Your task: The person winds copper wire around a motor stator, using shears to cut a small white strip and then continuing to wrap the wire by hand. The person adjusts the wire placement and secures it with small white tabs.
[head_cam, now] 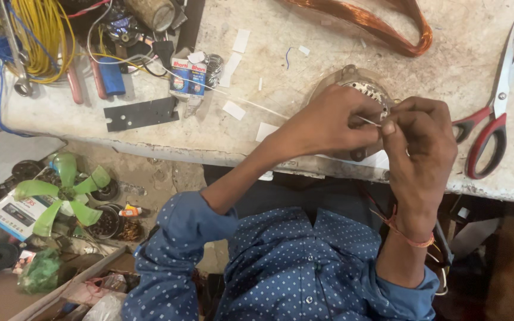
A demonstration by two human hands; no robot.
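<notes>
Winding step: we are pinching a thin strip (pixel 369 121) in both hands (pixel 328 122) (pixel 417 139) over the motor (pixel 364 89), left of the scissors (pixel 495 113); next calls for careful threading.

This is a small electrical repair workshop. A worn, stained stone workbench (pixel 304 24) carries a loop of bare copper winding wire (pixel 388 27) at its far edge, bundled yellow cable (pixel 43 35) in the far left corner, and red-handled scissors (pixel 495 113) at the right edge. A green plastic fan blade (pixel 63 193) lies among parts on the floor.
</notes>
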